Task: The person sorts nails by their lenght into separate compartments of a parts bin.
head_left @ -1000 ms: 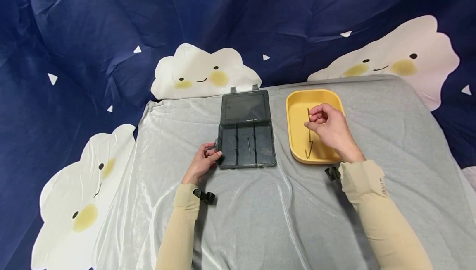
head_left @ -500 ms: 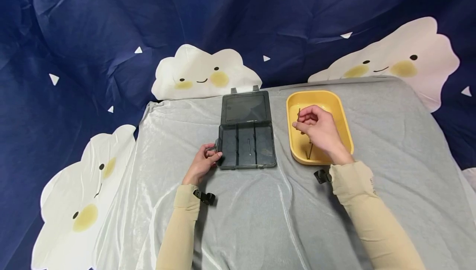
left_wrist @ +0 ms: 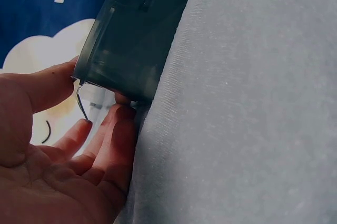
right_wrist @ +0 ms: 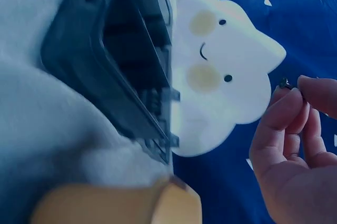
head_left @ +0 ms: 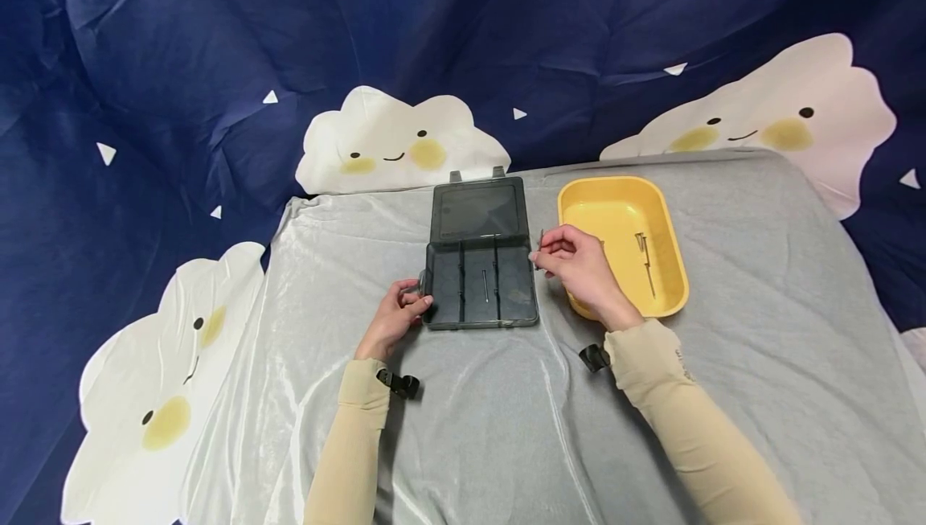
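Note:
A dark, see-through plastic organizer box point(head_left: 443, 288) lies with its lid point(head_left: 479, 210) folded back, showing three compartments. One slim screw point(head_left: 485, 287) lies in the middle compartment. My left hand point(head_left: 394, 316) grips the box's left side; in the left wrist view the thumb point(left_wrist: 55, 79) is on the upper edge and fingers reach under it. Just off the box's right edge, my right hand point(head_left: 584, 272) pinches a thin dark screw point(head_left: 541, 238) between thumb and fingertips. Its end point(right_wrist: 284, 83) shows above the fingertips in the right wrist view; fingers hide the rest.
To the right stands a yellow tray point(head_left: 676, 256), with several long screws point(head_left: 649, 268) on its floor. Grey cloth point(head_left: 477, 428) covers the table. Behind hangs a navy curtain point(head_left: 579, 18) with printed clouds.
My right hand has moved left, out of the yellow tray to beside the box, carrying the screw. Screws in the tray now show uncovered. The left hand keeps its place.

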